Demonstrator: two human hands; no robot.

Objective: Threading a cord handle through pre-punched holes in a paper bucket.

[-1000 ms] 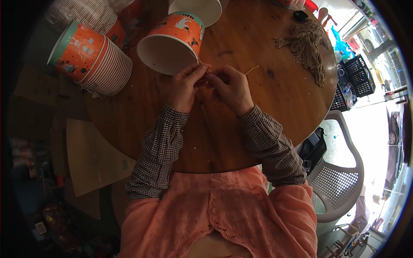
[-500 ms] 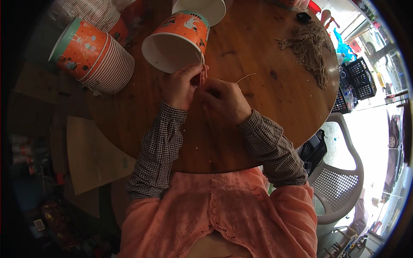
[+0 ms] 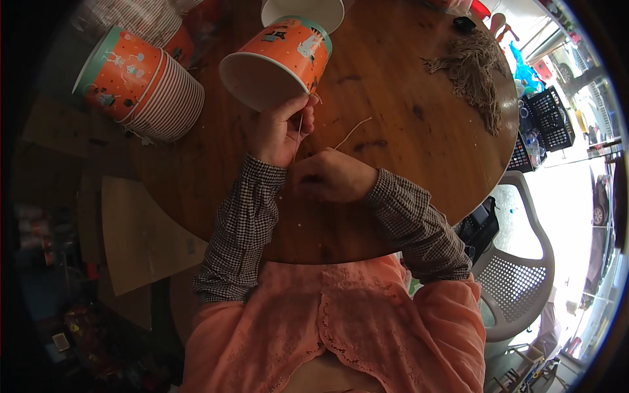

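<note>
An orange paper bucket with cartoon figures and a green band lies tilted on the table, its white-rimmed mouth facing me. My left hand is closed at the rim's lower right edge, pinching it together with a thin beige string. Below and to the right, my right hand is closed on the string, which runs taut between the two hands. A loose end of it sticks out above my right knuckles. The fingertips of my right hand are partly hidden.
A stack of matching paper buckets leans at the left, with plastic-wrapped ones behind. Another white bucket lies at the far edge. A bundle of beige strings rests at the table's right, near a black object. A grey chair stands right.
My right hand has moved down and toward me, drawing the string taut. The bucket has turned and shifted slightly right while my left hand keeps its pinch at the rim.
</note>
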